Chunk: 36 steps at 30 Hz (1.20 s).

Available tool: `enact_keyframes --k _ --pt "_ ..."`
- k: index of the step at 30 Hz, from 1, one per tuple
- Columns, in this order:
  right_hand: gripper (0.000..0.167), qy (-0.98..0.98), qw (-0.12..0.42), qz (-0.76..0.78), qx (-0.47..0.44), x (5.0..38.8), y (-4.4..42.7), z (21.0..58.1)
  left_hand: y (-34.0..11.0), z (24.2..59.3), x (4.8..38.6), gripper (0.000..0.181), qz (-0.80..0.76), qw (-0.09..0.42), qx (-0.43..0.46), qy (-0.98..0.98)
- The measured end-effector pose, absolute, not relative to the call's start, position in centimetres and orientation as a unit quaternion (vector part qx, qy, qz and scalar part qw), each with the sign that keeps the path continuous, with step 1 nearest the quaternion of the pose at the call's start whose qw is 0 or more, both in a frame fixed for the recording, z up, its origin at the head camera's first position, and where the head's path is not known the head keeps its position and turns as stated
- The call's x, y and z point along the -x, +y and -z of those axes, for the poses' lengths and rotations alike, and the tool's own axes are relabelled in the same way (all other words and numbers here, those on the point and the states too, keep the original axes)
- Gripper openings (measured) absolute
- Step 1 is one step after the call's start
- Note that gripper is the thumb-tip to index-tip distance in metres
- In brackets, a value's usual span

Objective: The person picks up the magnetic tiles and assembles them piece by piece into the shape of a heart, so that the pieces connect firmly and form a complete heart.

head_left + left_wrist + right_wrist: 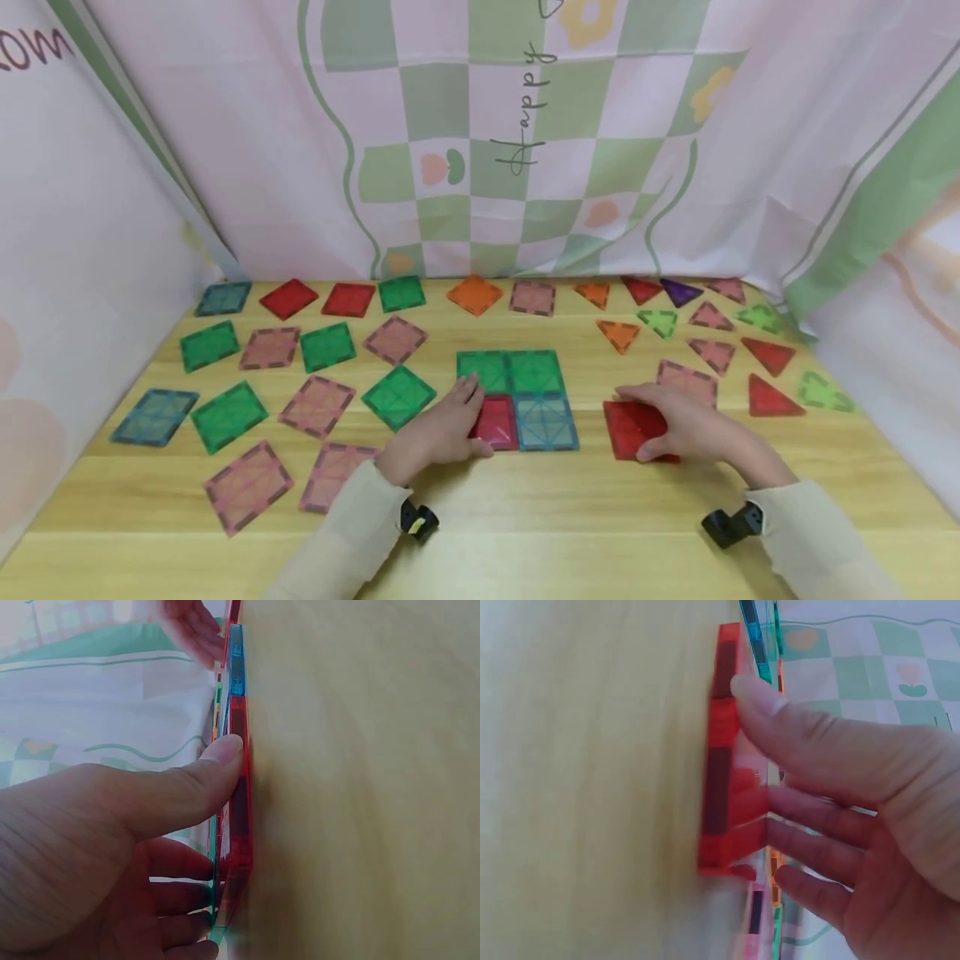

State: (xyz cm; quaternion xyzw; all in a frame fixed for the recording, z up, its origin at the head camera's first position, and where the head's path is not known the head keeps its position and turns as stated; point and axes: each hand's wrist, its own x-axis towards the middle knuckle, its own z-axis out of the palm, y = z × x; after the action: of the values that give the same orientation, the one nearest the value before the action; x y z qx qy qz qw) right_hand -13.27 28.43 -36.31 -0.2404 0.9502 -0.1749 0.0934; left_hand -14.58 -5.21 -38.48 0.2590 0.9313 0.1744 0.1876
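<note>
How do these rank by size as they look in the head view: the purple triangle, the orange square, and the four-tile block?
1. Four-tile block
2. Orange square
3. Purple triangle

The block also sits nearer the camera, which somewhat exaggerates its lead.

Red tile (626, 427) partly hidden by right hand (682, 427), crimson tile (501, 421) by left hand (441, 427), both sleeves (352, 533) cut off

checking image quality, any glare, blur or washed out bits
Head view: white glare streak on the crimson square plastic tile; left wrist view: washed-out upper left corner; right wrist view: bright red plastic tile looks blurred at its lower end.
</note>
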Motion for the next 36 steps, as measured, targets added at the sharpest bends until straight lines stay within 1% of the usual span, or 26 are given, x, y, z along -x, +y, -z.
enact_keyframes --k 4,11,17,21,25,29,31,36 --pt "0.074 0.949 0.075 0.182 0.246 13.5 28.3 36.8 -5.3 38.4 14.6 0.083 -0.175 0.185 -0.260 0.931" --pt "0.070 0.948 0.058 0.210 0.232 14.2 27.6 37.4 -5.3 38.2 14.6 0.083 -0.173 0.187 -0.255 0.933" --pt "0.057 0.937 0.050 0.255 0.232 15.3 26.5 37.3 -5.2 38.2 14.6 0.082 -0.175 0.188 -0.252 0.933" --pt "0.046 0.926 0.052 0.276 0.253 16.5 26.3 37.0 -5.0 38.2 14.6 0.082 -0.173 0.185 -0.257 0.933" --pt "0.032 0.912 0.059 0.304 0.269 17.6 26.3 36.1 -4.8 38.2 14.6 0.083 -0.172 0.184 -0.262 0.932" --pt "0.025 0.902 0.061 0.333 0.268 18.7 26.0 35.2 -4.8 38.2 14.5 0.083 -0.172 0.184 -0.259 0.933" --pt "0.023 0.901 0.053 0.341 0.262 19.3 25.6 34.9 -4.8 38.2 14.5 0.083 -0.171 0.183 -0.257 0.933" --pt "0.022 0.912 0.011 0.327 0.249 20.8 24.1 34.6 -5.0 38.2 14.5 0.083 -0.174 0.185 -0.252 0.934"
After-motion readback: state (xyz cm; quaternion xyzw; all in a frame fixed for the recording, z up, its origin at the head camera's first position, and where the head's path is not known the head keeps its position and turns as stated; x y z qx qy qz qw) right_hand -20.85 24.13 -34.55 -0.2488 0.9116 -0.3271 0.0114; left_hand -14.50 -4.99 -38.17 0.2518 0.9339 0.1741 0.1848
